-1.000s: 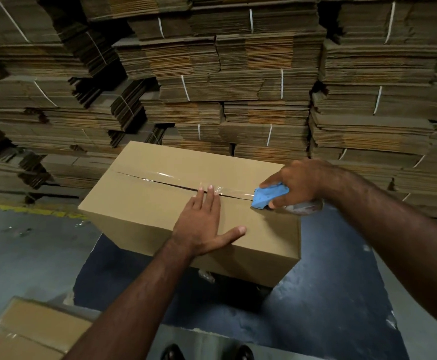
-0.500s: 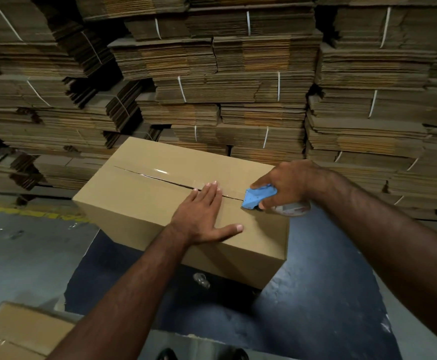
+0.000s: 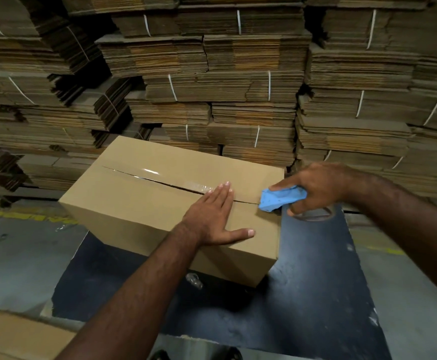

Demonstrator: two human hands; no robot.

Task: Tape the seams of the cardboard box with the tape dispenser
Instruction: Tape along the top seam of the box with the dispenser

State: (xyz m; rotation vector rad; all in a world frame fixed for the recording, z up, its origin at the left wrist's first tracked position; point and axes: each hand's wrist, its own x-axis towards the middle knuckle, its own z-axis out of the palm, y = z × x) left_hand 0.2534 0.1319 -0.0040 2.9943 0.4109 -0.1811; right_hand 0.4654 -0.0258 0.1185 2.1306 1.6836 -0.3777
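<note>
Wall of strapped, flattened brown cardboard stacks (image 3: 251, 81) behind. Dark blue worktop (image 3: 316, 281) carries the closed brown cardboard box (image 3: 144, 211), centre seam partly covered by clear glossy tape (image 3: 160, 175). Left hand (image 3: 212, 219) lies flat on the lid, fingers spread, holding nothing. Right hand (image 3: 318, 188) is closed around the blue tape dispenser (image 3: 281, 198) at the seam's right end.
</note>
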